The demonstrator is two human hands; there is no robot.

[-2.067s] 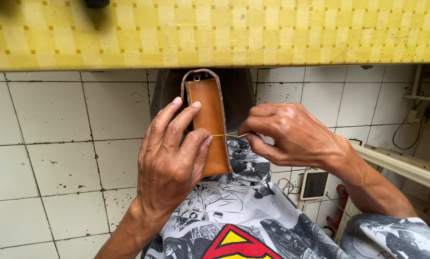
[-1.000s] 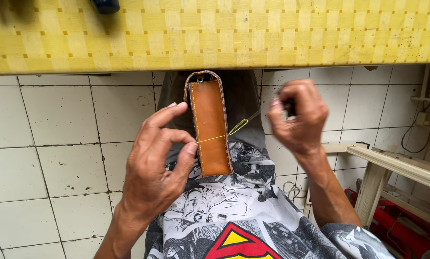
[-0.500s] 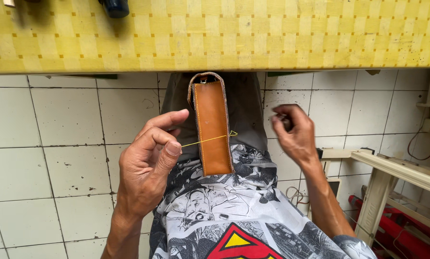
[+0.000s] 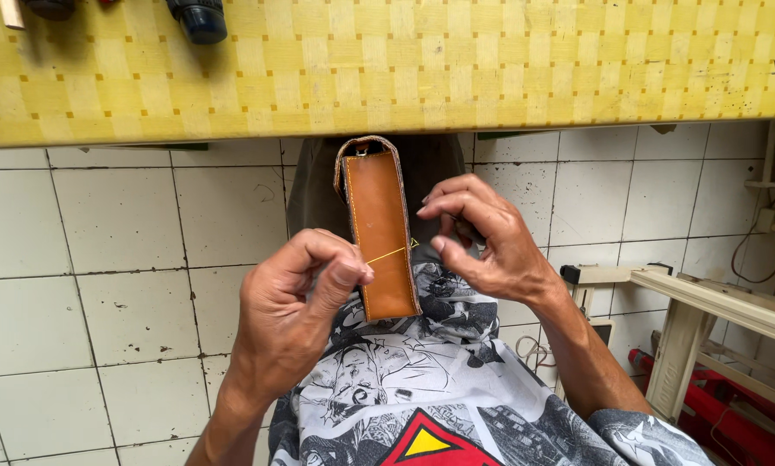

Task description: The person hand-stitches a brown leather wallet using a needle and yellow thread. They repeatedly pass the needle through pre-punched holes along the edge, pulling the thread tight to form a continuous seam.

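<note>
A: Centre of the head view?
B: Tan leather case (image 4: 379, 233), long and narrow, upright, stitched edges, loop or strap at the top. Its top sits just under the edge of the yellow woven-pattern tabletop (image 4: 422, 69). Looks clamped or propped between the person's knees; the holder itself is hidden.

A: Left hand?
B: Left hand (image 4: 297, 315) is just left of the case, low down. Thumb and forefinger pinched shut on a yellow thread (image 4: 387, 255), other fingers curled in. The thread runs taut across the face of the case to its right edge.

A: Right hand?
B: Right hand (image 4: 482, 237) is just right of the case, at mid height. Fingers bent together, tips close to the case's right edge where the thread ends. Something dark sits between the fingers; too small to tell what. Can't tell if it grips the thread or a needle.

A: Hands touching each other?
B: No, apart, the case between them.

A: Surroundings?
B: White tiled floor (image 4: 102, 285) below. Printed comic-style shirt (image 4: 422, 388) at the bottom. Wooden frame (image 4: 715, 302) at right, red object under it. Dark blue tool end (image 4: 199, 17) on the tabletop, top left.
</note>
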